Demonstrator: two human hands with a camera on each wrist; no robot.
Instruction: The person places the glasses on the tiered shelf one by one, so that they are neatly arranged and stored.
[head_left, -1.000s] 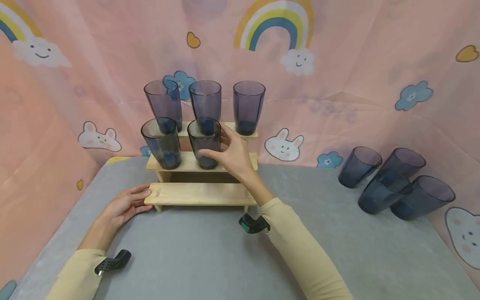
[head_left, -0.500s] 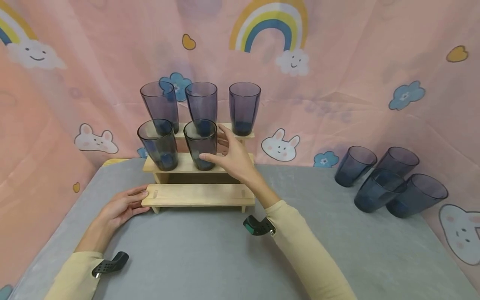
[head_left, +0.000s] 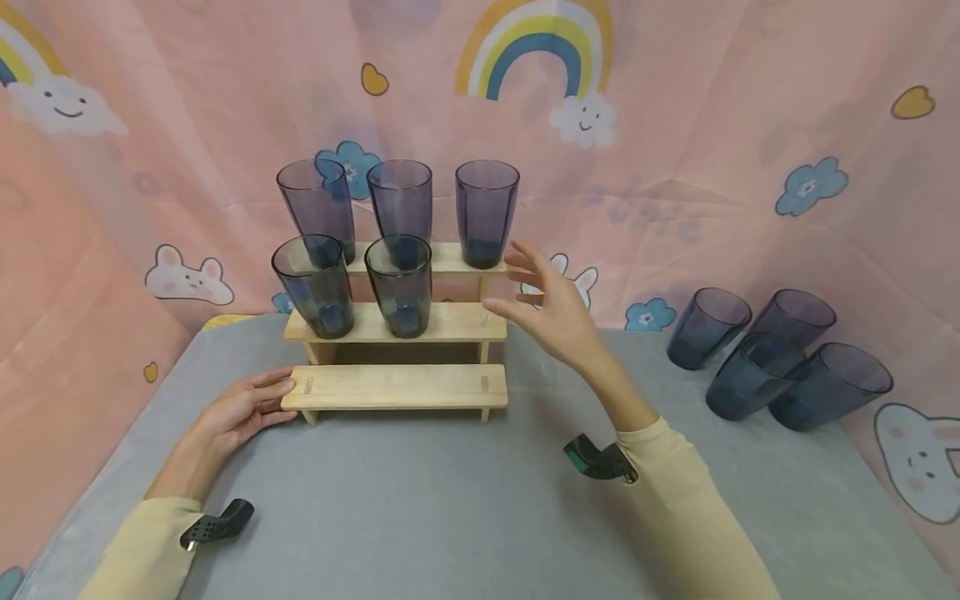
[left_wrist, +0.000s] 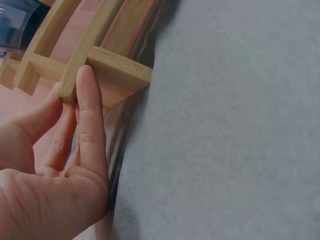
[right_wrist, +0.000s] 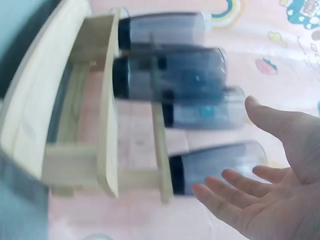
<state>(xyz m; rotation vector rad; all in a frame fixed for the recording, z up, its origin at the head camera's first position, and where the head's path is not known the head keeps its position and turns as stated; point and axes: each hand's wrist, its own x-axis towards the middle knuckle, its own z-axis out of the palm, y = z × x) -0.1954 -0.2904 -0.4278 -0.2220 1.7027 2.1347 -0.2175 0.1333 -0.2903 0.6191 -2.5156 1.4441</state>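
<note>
A pale wooden three-step display stand (head_left: 397,387) stands on the cloth. My left hand (head_left: 236,414) pinches the left end of its lowest step; in the left wrist view the thumb and fingers (left_wrist: 90,117) lie on either side of the board's end. Two tinted glasses stand upright on the middle step, a left one (head_left: 315,287) and a centre one (head_left: 400,287). Three more fill the top step, the rightmost glass (head_left: 486,212) among them. My right hand (head_left: 551,312), fingers spread and holding nothing, hovers just right of the stand.
Several tinted glasses lie tilted in a cluster at the right, with one glass (head_left: 708,329) at its left side. A grey cloth (head_left: 420,508) covers the table. Behind hangs a pink printed curtain (head_left: 675,100).
My right hand has let go of the centre glass on the middle step and drawn back to the right. The left hand keeps its place at the stand.
</note>
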